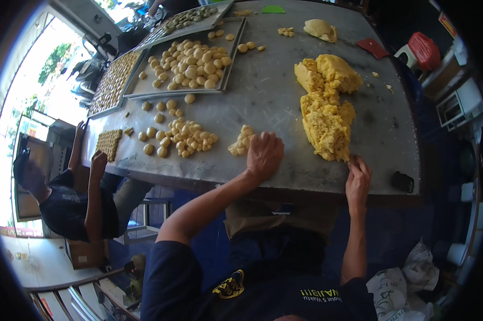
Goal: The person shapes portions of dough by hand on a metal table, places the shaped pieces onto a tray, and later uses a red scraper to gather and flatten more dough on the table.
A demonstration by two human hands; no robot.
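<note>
A large mound of crumbly yellow dough lies on the metal-topped table, right of centre. At its near end, the fingers of my right hand are pinched on its edge. My left hand rests on the tabletop with its fingers curled under, so whatever they hold is hidden. Touching its left side is a small cluster of pale dough pieces. Farther left sits a pile of small dough lumps, with several rounder dough balls beside it.
Behind these, a tray carries heaped dough balls, next to another tray of small pieces in rows. A smooth dough lump and a red scraper-like piece lie at the far right. On the left, another person handles a patterned slab.
</note>
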